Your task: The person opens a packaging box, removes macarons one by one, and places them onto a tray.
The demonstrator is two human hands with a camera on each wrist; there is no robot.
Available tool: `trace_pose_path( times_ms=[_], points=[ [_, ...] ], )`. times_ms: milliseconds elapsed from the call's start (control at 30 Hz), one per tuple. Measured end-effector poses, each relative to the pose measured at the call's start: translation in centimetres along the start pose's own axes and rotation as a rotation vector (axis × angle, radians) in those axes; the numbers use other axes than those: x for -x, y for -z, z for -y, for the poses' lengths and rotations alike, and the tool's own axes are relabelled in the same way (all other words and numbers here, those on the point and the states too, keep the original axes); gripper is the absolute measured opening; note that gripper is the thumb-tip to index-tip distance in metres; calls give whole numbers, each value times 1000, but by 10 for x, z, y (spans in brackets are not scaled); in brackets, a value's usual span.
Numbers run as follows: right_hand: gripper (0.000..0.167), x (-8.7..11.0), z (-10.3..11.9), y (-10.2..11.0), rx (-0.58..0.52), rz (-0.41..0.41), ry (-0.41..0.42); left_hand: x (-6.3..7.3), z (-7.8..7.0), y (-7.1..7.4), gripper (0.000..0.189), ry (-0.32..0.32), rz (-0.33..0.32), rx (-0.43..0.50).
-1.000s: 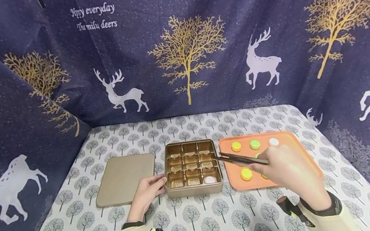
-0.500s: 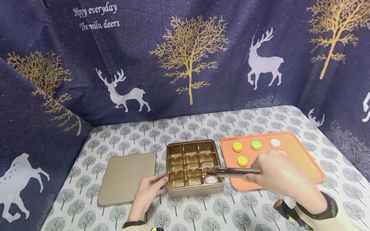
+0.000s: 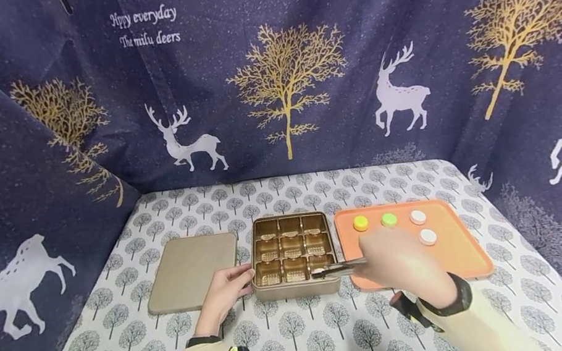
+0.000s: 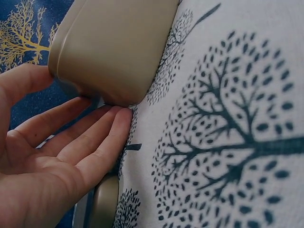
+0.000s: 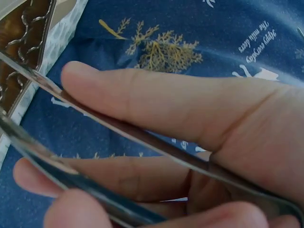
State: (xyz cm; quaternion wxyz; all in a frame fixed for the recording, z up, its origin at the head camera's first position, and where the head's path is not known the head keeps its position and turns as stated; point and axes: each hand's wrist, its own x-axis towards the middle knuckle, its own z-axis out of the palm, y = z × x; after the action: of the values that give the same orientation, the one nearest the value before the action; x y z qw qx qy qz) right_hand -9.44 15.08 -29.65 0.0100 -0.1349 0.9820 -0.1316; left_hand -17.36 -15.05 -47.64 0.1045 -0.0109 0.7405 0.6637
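Note:
My right hand (image 3: 400,258) grips metal tongs (image 3: 345,266), thumb along one arm and fingers on the other. The arms are apart in the right wrist view. Their tips reach into the front right compartment of a gold-brown box (image 3: 298,290), over a whitish round piece (image 3: 317,271) that they mostly cover. Moulded gold compartments fill the box. My left hand (image 3: 225,295) steadies the box at its front left corner. In the left wrist view the thumb touches the rim and the extended fingers (image 4: 107,137) lie against the lower wall.
An orange tray (image 3: 462,244) at the right bears yellow (image 3: 360,223), green (image 3: 388,220) and white (image 3: 418,216) discs; my right hand hides part of it. A flat gold-brown lid (image 3: 191,273) lies left of the box. Dark blue deer-printed cloth hangs behind the table.
My right hand has come left and slightly forward. The tongs' tips have gone from the box's right edge into the front right compartment, over the whitish piece. My left hand has stayed put.

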Motion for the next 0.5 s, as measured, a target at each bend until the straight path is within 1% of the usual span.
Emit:
trace_pose_path(
  times_ms=[100, 233, 400, 500],
  points=[
    [15, -7, 7, 4, 38, 18, -7, 0, 0, 0, 43, -2, 0, -5],
    [40, -18, 12, 9, 72, 83, -20, -1, 1, 0, 42, -8, -2, -8],
    [45, -24, 14, 10, 92, 125, -10, 0, 1, -1, 42, -8, 2, 3],
    [47, -24, 13, 9, 73, 107, 1, -1, 1, -1, 42, -10, 6, 9]
  ],
)
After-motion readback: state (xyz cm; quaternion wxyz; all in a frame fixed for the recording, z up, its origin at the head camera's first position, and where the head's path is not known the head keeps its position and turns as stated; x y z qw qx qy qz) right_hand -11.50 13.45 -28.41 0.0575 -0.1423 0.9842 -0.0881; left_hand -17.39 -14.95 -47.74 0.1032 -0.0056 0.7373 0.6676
